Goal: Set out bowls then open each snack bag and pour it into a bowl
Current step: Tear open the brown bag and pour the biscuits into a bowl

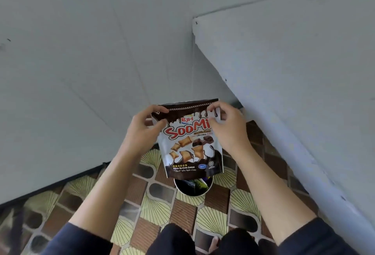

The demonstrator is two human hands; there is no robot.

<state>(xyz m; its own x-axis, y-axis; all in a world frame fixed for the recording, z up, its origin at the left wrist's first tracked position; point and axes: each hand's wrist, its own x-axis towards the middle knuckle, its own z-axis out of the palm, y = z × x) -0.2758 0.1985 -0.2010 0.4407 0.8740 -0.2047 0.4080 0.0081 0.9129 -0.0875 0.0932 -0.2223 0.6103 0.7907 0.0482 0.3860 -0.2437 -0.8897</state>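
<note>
A brown and white snack bag (188, 143) printed with chocolate pillow snacks is held upright in the air in front of me. My left hand (142, 131) pinches its top left corner. My right hand (229, 127) pinches the top right corner between thumb and fingers. The bag's top strip looks sealed. Below the bag, on the floor, sits a round metal container (192, 187) with dark wrappers inside; the bag hides its far half.
The floor (158, 210) has brown and yellow patterned tiles. A grey wall (81, 72) rises on the left and a grey ledge (294, 92) runs along the right. My dark trouser legs and bare feet (215, 242) show at the bottom edge.
</note>
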